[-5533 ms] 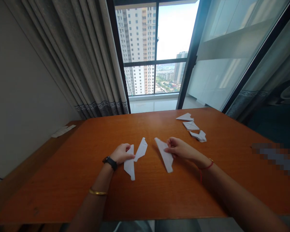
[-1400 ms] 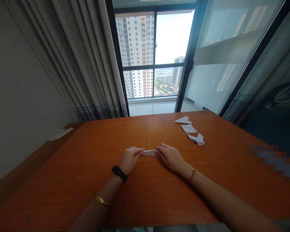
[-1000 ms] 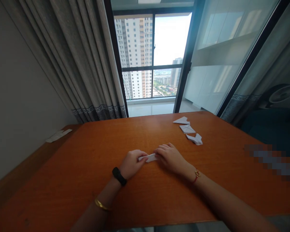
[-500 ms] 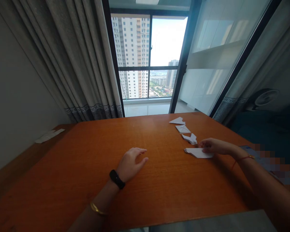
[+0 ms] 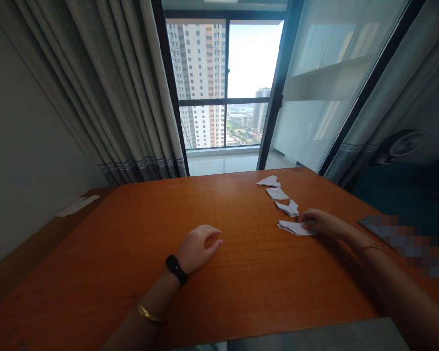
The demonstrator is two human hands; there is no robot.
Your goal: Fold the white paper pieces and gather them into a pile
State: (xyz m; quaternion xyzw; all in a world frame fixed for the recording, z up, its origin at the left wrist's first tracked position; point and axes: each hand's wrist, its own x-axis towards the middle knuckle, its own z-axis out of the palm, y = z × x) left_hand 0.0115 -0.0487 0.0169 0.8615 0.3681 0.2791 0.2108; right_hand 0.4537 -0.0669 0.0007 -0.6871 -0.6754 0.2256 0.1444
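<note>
My right hand (image 5: 320, 223) pinches the right end of a folded white paper piece (image 5: 295, 227), low over the table or on it. Just beyond lies another folded paper with pointed flaps (image 5: 288, 208). A square folded paper (image 5: 277, 193) with crossing creases comes after it, and a pointed, plane-like folded paper (image 5: 269, 181) is farthest back. Together they make a slanting row on the wooden table (image 5: 212, 292). My left hand (image 5: 199, 248), a black band on its wrist, rests near the middle of the table with fingers apart, holding nothing.
White paper strips (image 5: 77, 206) lie on a ledge along the left wall. A flat, blurred-out object (image 5: 398, 241) is at the table's right edge. A fan (image 5: 402, 144) stands beyond on the right. Grey curtains (image 5: 131, 97) and a glass door border the far side.
My right hand has moved the folded paper slightly left and away from me, nearer the row, turning it a little. My left hand has stayed nearly still.
</note>
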